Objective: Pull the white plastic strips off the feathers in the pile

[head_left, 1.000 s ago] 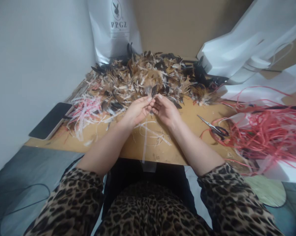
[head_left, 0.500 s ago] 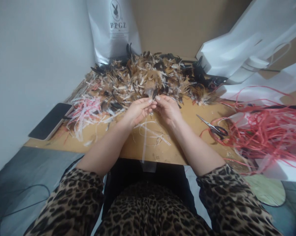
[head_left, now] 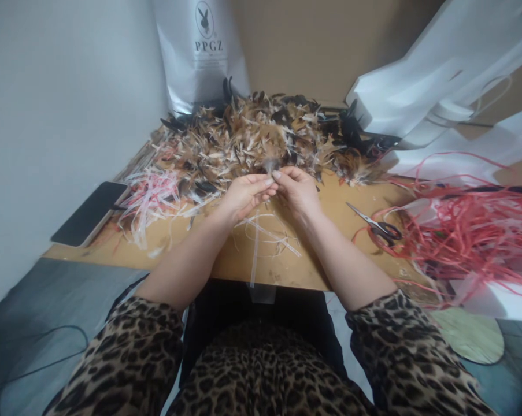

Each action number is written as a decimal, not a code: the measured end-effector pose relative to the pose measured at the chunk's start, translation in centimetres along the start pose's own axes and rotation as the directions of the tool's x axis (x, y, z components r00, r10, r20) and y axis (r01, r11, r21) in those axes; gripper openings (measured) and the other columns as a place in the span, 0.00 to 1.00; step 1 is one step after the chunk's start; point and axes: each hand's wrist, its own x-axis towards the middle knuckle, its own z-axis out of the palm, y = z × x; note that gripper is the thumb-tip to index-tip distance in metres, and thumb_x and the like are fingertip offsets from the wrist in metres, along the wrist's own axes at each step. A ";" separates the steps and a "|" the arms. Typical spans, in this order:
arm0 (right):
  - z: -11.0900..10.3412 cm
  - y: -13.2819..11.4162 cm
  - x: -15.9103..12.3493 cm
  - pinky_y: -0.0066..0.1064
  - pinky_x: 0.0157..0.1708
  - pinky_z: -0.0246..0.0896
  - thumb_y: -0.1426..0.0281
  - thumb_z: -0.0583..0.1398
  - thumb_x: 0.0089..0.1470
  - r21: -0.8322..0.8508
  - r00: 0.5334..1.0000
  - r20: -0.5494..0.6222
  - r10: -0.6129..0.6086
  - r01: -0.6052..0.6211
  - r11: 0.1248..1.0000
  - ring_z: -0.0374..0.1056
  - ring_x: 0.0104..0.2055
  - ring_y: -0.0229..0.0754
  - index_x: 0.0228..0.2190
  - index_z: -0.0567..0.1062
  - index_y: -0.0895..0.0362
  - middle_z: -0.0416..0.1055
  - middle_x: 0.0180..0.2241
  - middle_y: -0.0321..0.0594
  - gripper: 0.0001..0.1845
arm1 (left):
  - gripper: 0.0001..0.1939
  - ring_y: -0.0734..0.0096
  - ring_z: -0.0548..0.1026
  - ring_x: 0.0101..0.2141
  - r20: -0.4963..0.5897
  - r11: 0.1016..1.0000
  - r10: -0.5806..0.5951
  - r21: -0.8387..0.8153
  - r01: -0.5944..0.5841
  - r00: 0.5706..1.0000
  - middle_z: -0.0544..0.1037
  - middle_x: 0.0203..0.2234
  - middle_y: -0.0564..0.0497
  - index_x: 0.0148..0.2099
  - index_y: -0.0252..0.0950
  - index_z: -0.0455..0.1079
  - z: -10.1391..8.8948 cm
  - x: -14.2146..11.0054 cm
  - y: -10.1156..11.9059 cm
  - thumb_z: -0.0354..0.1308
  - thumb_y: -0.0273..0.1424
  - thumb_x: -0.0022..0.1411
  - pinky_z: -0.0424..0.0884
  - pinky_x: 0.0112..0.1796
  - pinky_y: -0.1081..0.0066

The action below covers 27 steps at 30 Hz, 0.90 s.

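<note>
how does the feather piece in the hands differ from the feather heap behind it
The feather piece is small, whereas the feather heap spreads across the back of the table. The feather piece is pinched at the fingertips of the left hand and right hand; the feather heap lies loose. The feather piece looks greyish-brown, while the feather heap mixes brown, black and white. Both look wispy.
</note>
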 end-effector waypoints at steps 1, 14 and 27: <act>0.0 0.0 0.0 0.25 0.24 0.60 0.58 0.72 0.34 0.005 1.000 0.004 -0.004 0.004 1.000 0.65 0.25 0.32 0.24 0.71 0.55 0.70 0.22 0.30 0.19 | 0.02 0.84 0.74 0.21 0.002 1.000 0.006 0.007 -0.006 1.000 0.79 0.24 0.49 0.34 0.26 0.75 -0.1 0.0 -0.1 0.64 0.21 0.55 0.69 0.24 0.86; -1.6 -1.9 0.7 0.25 0.26 0.60 0.63 0.71 0.35 -0.029 0.999 0.047 0.007 -0.006 1.000 0.66 0.25 0.33 0.28 0.77 0.55 0.72 0.23 0.33 0.16 | 0.03 0.85 0.73 0.21 -0.042 0.990 0.110 0.096 -0.106 0.993 0.79 0.24 0.51 0.32 0.29 0.74 -0.5 0.1 0.5 0.64 0.25 0.57 0.67 0.23 0.84; -2.1 -1.2 0.1 0.29 0.31 0.59 0.69 0.59 0.48 -0.913 0.959 0.283 0.020 0.263 0.311 0.68 0.28 0.38 0.26 0.78 0.57 0.76 0.26 0.39 0.08 | 0.04 0.86 0.72 0.20 -0.172 0.982 0.183 -0.024 -0.189 0.968 0.78 0.22 0.54 0.32 0.30 0.71 -0.9 0.3 1.7 0.64 0.25 0.56 0.65 0.22 0.85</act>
